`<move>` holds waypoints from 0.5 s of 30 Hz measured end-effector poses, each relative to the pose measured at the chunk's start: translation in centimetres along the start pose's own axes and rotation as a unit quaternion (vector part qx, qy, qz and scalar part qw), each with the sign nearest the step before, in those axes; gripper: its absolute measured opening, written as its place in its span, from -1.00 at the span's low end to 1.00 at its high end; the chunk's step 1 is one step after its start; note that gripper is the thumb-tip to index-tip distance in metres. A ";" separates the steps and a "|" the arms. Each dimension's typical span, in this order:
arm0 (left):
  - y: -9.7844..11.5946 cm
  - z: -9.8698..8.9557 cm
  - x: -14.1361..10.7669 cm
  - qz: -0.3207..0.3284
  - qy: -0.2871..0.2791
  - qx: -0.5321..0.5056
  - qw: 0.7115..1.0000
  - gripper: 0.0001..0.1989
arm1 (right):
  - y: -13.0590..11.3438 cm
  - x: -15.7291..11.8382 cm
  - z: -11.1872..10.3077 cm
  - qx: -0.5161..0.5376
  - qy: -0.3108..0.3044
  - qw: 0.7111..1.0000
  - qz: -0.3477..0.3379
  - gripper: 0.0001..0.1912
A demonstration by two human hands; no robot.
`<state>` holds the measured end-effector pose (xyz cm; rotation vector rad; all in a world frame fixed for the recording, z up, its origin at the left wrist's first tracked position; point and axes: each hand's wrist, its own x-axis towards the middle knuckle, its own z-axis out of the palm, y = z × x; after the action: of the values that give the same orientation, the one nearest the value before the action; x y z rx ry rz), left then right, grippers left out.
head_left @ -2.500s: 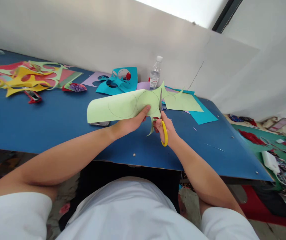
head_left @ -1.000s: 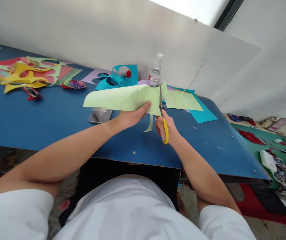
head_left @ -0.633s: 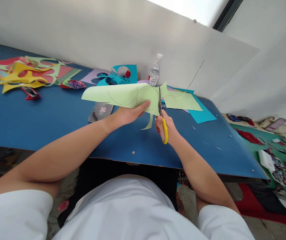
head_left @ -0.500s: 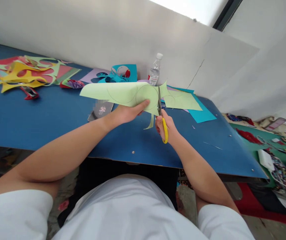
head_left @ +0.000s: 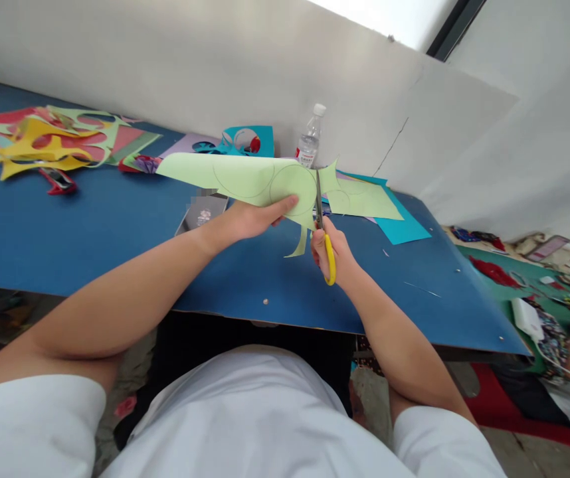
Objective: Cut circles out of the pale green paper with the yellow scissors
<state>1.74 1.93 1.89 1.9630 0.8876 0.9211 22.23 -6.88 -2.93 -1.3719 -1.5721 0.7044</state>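
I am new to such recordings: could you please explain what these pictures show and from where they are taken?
There is no machine: a person works with two bare hands. One camera, worn on the person's head, takes every picture, looking forward and down. The left hand holds a pale green sheet with round outlines drawn on it. The right hand holds yellow-handled scissors, the blades at that sheet. On the blue table lie yellow cut-out paper, turquoise paper and a dark flat object; a clear bottle stands near the wall.

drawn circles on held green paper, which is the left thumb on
The circle beside the scissors; the left thumb lies over it. The other circle is farther left, away from the thumb.
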 end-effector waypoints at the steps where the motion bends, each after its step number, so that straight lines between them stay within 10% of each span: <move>1: 0.0 0.0 0.0 0.003 0.002 -0.004 1.000 -0.47 | 0.0 0.0 0.0 0.001 0.001 1.000 0.000 -0.20; 15: 0.2 0.6 0.1 0.038 0.039 -0.106 0.993 -0.55 | 0.1 0.1 -0.2 -0.003 -0.010 1.000 -0.007 -0.24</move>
<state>2.33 1.67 1.85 1.7988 0.7298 1.0975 22.48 -6.83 -2.90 -1.3607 -1.5993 0.7079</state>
